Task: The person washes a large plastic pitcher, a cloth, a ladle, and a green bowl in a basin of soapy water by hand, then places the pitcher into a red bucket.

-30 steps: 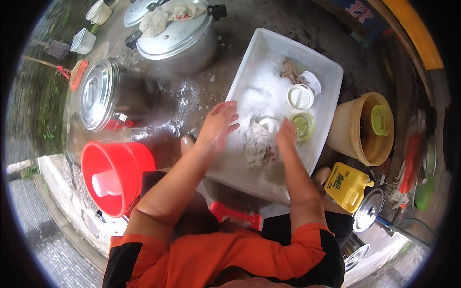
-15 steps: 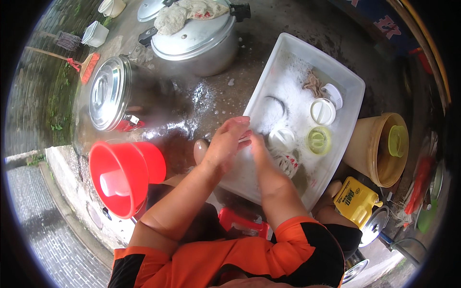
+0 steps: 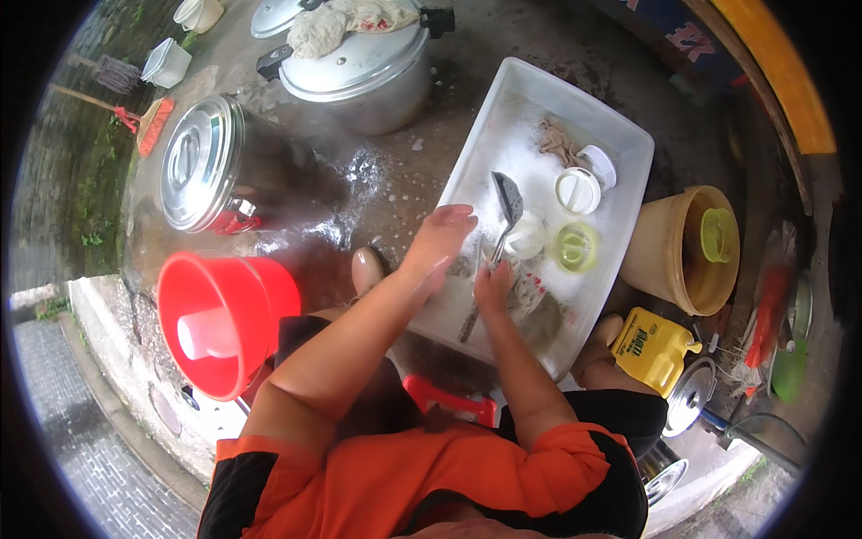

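A large white plastic tub [image 3: 642, 193] holds foamy water in front of me. My right hand [image 3: 492, 286] is closed round the long metal handle of a ladle [image 3: 509, 199], its dark wet bowl raised above the suds and pointing away from me. My left hand [image 3: 442, 241], fingers stretched out, hovers at the tub's left side beside the ladle and holds nothing. In the foam are a round white lid [image 3: 577, 190], another white lid [image 3: 525, 238], a yellow-green lid [image 3: 575, 247] and a brown cloth [image 3: 558, 144]. A wet cloth with red marks [image 3: 525, 295] lies by my right hand.
Left of the tub stand red buckets [image 3: 191, 269] and a lidded steel pot [image 3: 193, 171]. A big pressure cooker [image 3: 359, 81] with cloths on its lid is at the back. To the right are a beige bucket [image 3: 664, 251] and a yellow jug [image 3: 651, 346].
The ladle has come up out of the foam in my right hand. My hands, close together before, are now apart, and the left one has opened. The view has shifted slightly.
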### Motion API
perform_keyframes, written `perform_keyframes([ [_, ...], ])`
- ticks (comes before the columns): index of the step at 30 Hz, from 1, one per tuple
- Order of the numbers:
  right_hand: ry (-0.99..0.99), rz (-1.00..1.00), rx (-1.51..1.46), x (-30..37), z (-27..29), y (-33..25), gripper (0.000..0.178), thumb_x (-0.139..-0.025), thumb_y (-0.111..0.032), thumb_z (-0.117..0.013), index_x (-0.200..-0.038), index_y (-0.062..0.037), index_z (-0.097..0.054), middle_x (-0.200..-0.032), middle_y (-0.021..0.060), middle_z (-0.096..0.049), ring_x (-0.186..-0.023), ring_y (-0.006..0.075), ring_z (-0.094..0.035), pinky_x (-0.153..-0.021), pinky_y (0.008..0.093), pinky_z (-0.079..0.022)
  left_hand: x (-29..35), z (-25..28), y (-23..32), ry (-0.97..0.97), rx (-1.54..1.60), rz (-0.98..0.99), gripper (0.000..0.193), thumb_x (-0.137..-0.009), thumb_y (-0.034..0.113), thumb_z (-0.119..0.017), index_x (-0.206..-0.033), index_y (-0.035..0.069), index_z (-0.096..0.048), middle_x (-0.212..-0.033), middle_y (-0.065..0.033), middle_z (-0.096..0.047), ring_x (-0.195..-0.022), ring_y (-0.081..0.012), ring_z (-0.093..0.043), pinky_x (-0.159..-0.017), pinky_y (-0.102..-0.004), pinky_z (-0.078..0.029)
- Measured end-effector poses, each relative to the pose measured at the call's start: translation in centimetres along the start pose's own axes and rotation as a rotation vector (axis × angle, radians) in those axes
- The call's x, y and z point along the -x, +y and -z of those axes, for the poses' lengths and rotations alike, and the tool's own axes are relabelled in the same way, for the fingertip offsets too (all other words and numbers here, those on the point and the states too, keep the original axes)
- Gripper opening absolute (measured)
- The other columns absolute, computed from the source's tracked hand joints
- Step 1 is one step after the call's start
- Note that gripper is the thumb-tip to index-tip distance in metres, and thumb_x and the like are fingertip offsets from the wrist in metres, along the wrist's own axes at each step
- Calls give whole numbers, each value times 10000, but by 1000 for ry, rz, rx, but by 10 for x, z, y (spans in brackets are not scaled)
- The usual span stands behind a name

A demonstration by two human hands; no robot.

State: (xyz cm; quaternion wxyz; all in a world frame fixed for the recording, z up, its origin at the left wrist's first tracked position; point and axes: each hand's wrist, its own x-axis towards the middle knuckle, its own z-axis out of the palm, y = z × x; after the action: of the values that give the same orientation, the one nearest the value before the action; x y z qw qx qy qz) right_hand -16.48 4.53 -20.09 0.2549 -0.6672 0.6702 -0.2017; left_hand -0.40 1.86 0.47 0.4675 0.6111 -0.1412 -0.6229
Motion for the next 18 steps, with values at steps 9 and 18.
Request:
perform_keyframes([
  [9, -365, 279, -507, 7, 42, -7, 514, -737, -192, -656, -1170, -31, -432, -1064, 201, -538, -997, 377, -522, -855, 438, -418, -11, -36, -72, 39, 14, -164, 216, -861, 112, -602, -1034, -15, -570, -901, -98, -623, -770, -161, -574, -692, -276, -475],
  [18, -571, -296, 273, 47, 39, 162, 692, -664, -308, -708, -1274, -99, -456, -1208, 189, -524, -1095, 328, -509, -890, 440, -417, 5, -50, -11, -19, 80, -284, 158, -866, 99, -599, -974, -15, -612, -826, -58, -641, -664, -107, -516, -636, -236, -436],
])
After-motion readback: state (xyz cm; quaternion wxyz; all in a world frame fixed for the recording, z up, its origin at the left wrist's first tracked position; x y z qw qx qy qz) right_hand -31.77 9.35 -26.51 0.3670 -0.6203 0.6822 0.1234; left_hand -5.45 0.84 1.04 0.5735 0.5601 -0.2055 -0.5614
